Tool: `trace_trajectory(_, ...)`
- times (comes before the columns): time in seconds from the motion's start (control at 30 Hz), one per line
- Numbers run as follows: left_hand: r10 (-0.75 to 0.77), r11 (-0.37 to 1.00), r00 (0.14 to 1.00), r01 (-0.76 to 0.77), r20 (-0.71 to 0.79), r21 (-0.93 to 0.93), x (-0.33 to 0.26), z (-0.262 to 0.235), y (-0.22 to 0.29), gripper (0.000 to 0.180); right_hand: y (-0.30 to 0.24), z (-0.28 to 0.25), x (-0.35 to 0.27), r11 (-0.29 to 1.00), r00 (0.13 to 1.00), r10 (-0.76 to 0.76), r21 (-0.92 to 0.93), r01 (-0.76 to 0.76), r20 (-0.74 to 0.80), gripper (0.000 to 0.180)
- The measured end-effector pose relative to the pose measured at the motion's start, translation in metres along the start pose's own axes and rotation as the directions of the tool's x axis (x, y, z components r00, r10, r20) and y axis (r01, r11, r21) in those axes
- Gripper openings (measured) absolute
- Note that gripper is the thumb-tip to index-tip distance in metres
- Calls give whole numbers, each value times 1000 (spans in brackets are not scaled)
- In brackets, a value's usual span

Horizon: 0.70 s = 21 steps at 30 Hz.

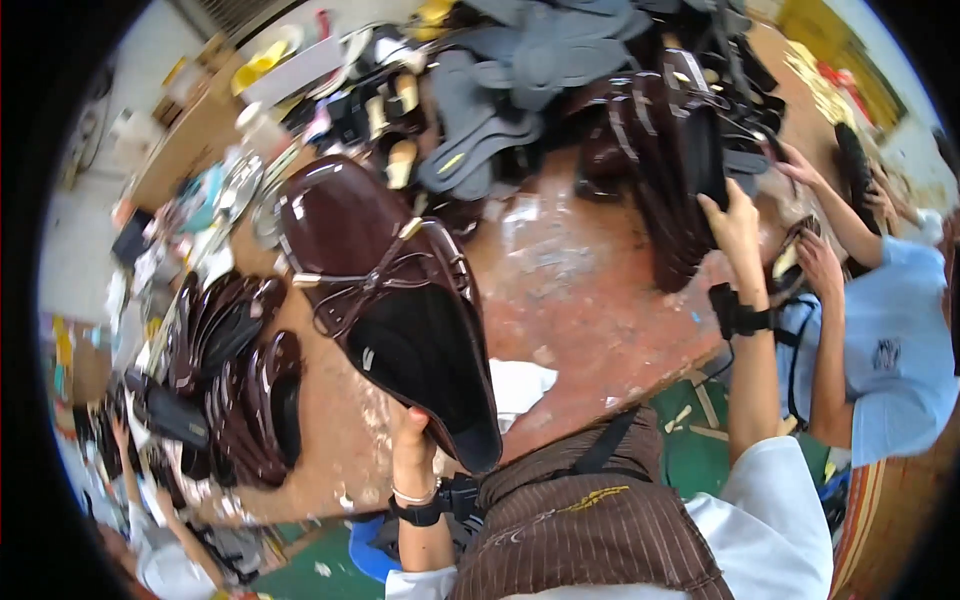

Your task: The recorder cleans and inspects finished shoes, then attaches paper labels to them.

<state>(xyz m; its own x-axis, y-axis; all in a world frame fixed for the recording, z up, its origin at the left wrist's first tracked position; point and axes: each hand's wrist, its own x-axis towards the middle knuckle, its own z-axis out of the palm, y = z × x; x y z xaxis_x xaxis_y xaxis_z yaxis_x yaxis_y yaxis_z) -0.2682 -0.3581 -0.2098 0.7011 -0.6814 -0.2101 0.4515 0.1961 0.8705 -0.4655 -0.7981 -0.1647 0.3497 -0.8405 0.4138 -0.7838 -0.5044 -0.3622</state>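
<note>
A glossy dark-brown loafer (335, 225) with a thin bow, metal-tipped laces and a black insole is held up over the table, toe pointing away. My left hand (412, 440) grips it near the heel; most of the fingers are hidden behind the shoe. At the right, my right hand (738, 228) is closed on the near end of another brown loafer (708, 165), its black insole showing. That one stands on edge against a row of similar loafers (640, 180), and the fingertips are partly out of sight.
More brown loafers (265, 400) are bunched at the table's left. Grey insoles (545, 70) pile up at the back. A white paper scrap (522, 388) lies near the front edge of the worn table (570, 320). A co-worker in light blue (880, 340) handles shoe parts at right.
</note>
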Motion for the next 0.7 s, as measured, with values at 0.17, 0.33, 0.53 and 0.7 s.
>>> trace_trajectory(0.17, -29, 998, 982, 17, -187, -67, -40, -25, -6, 99, 27, 18, -2, 995, 989, 51, 88, -40, -136, 41)
trace_trajectory(0.33, 53, 993, 963, -23, -264, 114, -40, -22, 0, 122, -33, -21, -14, 781, 992, 0, 620, 80, -127, 34)
trace_trajectory(0.53, 178, 981, 924, -138, -340, 137, -42, -10, -2, 115, -143, -21, -144, 612, 992, -105, 791, 13, 65, 77)
trace_trajectory(0.7, 432, 875, 804, -263, -409, 407, -58, -41, -5, 123, -289, -26, -217, 416, 701, -713, 802, 428, -4, 48)
